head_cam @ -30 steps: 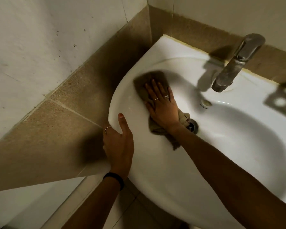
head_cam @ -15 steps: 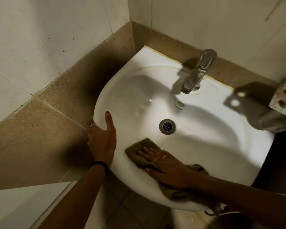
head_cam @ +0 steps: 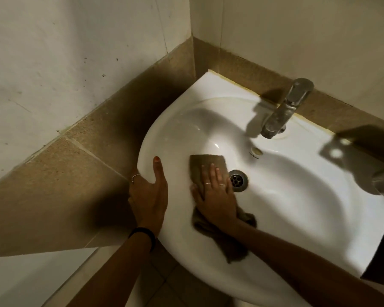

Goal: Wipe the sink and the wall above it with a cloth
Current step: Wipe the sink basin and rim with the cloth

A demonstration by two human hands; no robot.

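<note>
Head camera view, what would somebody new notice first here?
The white corner sink fills the frame, and the right hand presses a brown cloth flat in its basin, just left of the drain. The left hand grips the sink's left rim, and a chrome faucet stands at the back.

R hand slid cloth up beside drain.

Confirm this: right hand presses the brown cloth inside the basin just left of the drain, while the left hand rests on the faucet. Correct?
Not quite. The head view shows the left hand gripping the sink by its left rim, not the faucet. The right hand does press the cloth beside the drain.
</note>
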